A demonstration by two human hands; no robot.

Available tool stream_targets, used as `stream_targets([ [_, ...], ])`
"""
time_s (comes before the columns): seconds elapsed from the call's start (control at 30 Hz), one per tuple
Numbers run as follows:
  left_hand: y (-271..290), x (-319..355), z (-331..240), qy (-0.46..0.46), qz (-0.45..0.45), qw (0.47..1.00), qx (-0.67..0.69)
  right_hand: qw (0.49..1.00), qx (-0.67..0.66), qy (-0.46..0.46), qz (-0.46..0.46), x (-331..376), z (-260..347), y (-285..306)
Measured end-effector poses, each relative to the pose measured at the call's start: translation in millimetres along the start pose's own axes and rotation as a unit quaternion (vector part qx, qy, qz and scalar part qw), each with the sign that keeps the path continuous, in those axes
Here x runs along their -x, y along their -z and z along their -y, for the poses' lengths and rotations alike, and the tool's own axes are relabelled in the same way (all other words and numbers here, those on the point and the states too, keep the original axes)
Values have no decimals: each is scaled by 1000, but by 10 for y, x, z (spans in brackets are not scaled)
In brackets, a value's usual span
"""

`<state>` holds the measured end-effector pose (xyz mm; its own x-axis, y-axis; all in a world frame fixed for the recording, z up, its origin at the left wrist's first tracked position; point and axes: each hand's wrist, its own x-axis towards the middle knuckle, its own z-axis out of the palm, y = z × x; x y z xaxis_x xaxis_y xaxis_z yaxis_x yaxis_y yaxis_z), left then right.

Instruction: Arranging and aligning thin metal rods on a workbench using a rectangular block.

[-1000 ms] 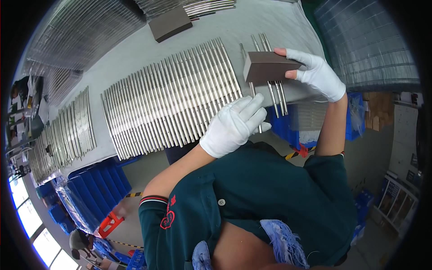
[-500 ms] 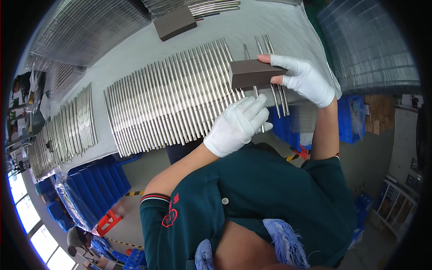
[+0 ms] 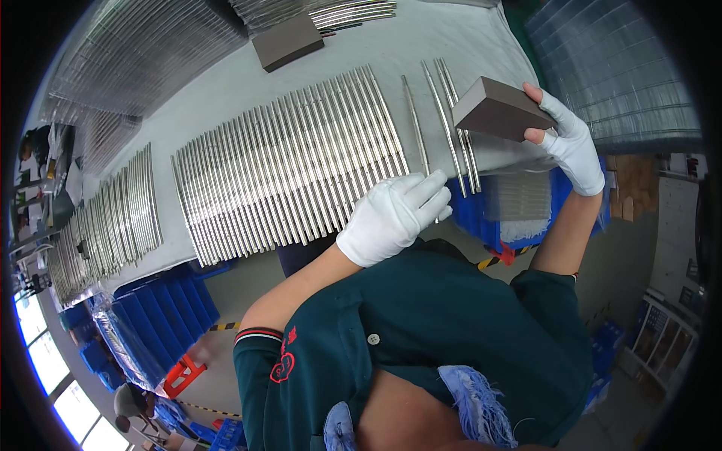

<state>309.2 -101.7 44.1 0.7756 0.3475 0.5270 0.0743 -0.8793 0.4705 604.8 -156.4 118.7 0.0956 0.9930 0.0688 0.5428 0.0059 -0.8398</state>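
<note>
In its white glove, my right hand [image 3: 574, 152] grips a brown rectangular block [image 3: 496, 111], thumb and bare fingertips at its right end. The block is raised above the right part of the table. My gloved left hand [image 3: 389, 216] has its fingers closed over the near end of a single slim metal rod [image 3: 416, 120], which points away from me; the glove hides part of it. Several more loose rods [image 3: 445, 120] lie just right of it, partly behind the block. To the left, a wide row of silver rods [image 3: 282, 161] lies side by side.
A pale cloth covers the table [image 3: 451, 30]. A second brown block [image 3: 289, 43] sits at the back, and another rod row [image 3: 113, 214] lies far left. Stacked clear plastic trays [image 3: 617, 75] stand at right. Blue bins [image 3: 169, 304] are below the table's near edge.
My right hand has carried the brown block rightward, off the single rod it covered. My left hand has stayed nearly in place at that rod's near end.
</note>
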Motion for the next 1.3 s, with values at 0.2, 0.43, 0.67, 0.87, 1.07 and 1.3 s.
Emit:
stream_targets([
  [0.2,-37,23,30,-10,-28,1000,-3,994,-68,-38,78,-181,108,-271],
  [0.43,-15,15,18,-9,-15,1000,-22,966,-158,-56,195,-442,148,-594],
  [0.67,-12,1,3,-3,-9,998,-56,980,59,31,190,-419,404,-705],
  [0.87,-19,50,53,-14,-40,996,-80,988,-21,-89,122,-319,75,-164],
  [1.07,-28,81,68,-12,-46,998,-42,996,-42,-71,14,20,98,7],
  [1.3,-42,61,62,-15,-47,998,-50,986,-21,13,165,-160,294,-649],
])
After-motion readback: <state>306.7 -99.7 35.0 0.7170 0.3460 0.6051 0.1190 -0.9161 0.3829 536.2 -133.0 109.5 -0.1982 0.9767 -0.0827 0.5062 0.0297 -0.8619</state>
